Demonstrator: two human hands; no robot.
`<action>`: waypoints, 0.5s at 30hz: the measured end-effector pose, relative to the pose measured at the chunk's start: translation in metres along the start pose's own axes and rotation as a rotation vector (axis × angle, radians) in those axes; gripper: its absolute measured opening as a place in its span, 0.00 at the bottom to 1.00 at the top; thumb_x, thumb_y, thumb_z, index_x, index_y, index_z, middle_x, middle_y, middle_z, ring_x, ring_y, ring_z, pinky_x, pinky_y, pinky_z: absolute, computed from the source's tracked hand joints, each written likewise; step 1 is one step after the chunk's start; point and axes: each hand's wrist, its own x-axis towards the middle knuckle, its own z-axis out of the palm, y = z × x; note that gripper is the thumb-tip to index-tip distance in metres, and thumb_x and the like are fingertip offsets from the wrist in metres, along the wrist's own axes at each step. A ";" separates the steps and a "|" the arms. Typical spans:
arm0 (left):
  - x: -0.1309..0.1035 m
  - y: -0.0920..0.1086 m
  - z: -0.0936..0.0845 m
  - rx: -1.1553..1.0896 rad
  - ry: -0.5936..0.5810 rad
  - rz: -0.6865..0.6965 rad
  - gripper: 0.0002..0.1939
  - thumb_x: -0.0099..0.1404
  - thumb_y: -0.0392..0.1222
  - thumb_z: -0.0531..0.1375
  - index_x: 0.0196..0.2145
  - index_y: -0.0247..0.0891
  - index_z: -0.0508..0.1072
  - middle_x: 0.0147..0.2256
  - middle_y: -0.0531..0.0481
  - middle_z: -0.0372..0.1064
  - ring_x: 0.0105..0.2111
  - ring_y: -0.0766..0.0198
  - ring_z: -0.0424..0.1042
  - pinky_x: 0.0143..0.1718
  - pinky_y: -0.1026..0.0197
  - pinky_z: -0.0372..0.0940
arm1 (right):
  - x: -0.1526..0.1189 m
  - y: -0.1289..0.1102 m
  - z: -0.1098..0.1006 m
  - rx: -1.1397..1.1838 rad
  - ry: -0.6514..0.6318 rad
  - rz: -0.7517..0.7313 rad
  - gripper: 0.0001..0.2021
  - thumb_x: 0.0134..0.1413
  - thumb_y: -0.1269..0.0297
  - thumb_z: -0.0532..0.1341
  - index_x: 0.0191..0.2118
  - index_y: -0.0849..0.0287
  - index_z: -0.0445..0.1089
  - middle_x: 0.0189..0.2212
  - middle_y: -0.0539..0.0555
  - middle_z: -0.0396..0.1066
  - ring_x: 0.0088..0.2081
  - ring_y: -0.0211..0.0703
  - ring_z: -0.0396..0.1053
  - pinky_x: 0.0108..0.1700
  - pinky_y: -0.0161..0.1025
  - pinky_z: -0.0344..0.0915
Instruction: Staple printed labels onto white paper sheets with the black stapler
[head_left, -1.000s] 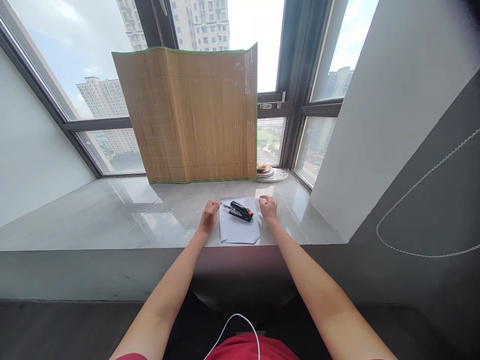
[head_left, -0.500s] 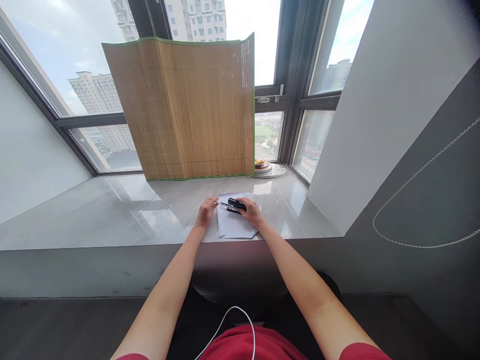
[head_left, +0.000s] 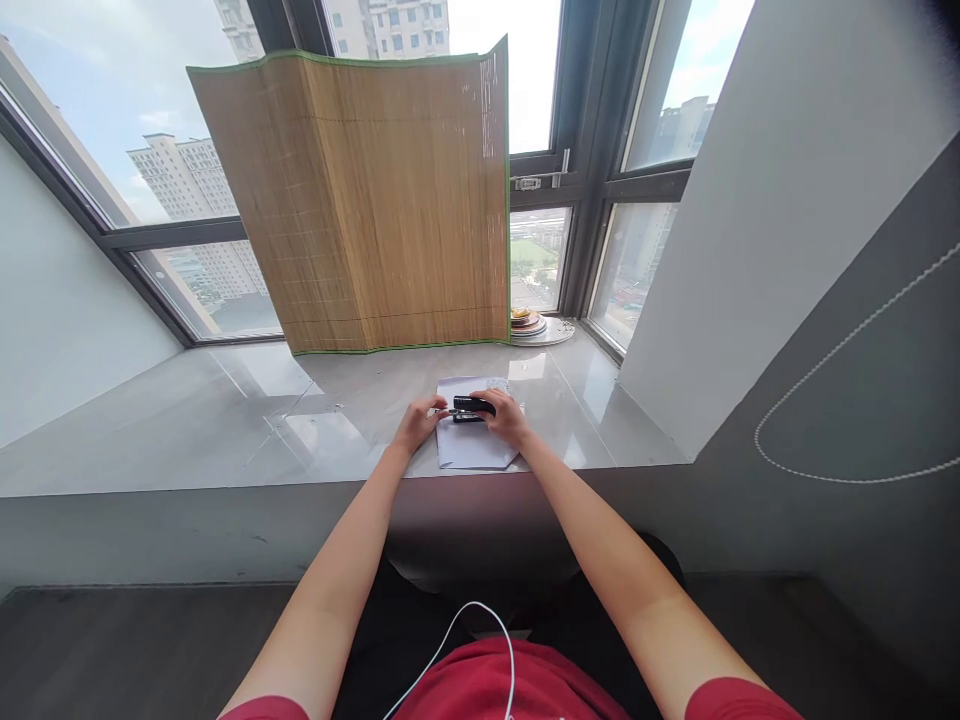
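A black stapler lies over white sheets of paper, its top arm raised from its base with a gap between. Around its right end, my right hand is closed, gripping the stapler. My left hand is at the stapler's left end, thumb and fingertips pinched together at a small metal-coloured part. Whether that part belongs to the stapler or is a loose piece, I cannot tell. Some dark print or writing shows near the top right of the paper.
The paper lies on a pale tiled window sill near its front edge. Behind it a bamboo mat leans against the window. Stacked plates stand at the mat's right. A white cable loops over my lap.
My left hand has moved right, its fingertips now meeting the stapler's left end. The stapler has turned slightly and lies more level across the paper. The view has tilted a little.
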 end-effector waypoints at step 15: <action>0.002 0.006 -0.002 -0.014 -0.029 0.052 0.10 0.71 0.47 0.63 0.35 0.41 0.81 0.37 0.48 0.81 0.38 0.57 0.79 0.45 0.57 0.72 | 0.000 0.003 0.001 0.002 0.017 0.002 0.19 0.55 0.73 0.65 0.53 0.53 0.77 0.46 0.55 0.79 0.49 0.54 0.75 0.53 0.49 0.72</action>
